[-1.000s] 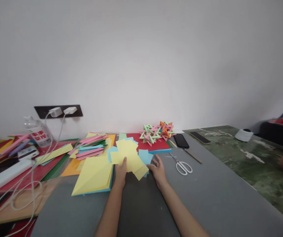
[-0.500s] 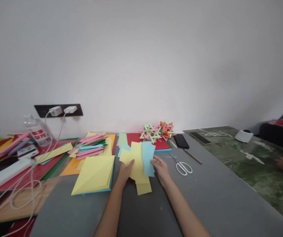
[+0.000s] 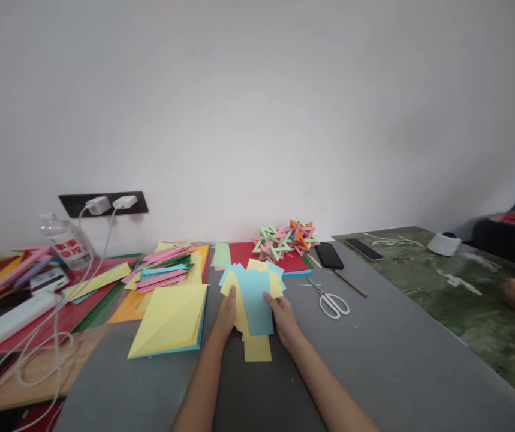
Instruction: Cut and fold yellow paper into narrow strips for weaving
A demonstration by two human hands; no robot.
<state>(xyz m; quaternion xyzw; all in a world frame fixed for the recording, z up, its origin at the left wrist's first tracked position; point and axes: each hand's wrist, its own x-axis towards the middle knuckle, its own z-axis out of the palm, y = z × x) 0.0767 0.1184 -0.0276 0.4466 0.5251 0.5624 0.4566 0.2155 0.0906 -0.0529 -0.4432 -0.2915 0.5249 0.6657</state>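
Left hand (image 3: 227, 312) and right hand (image 3: 283, 314) grasp opposite edges of the fanned paper pieces (image 3: 257, 301); two-sided hold apparently steadies loose layers.

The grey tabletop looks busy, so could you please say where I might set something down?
The grey tabletop is barest between the right forearm, the scissors and the green surface. A smaller patch lies in front of the yellow stack, beside the left forearm. Toward the wall it is crowded: paper strips, folded models, a phone.
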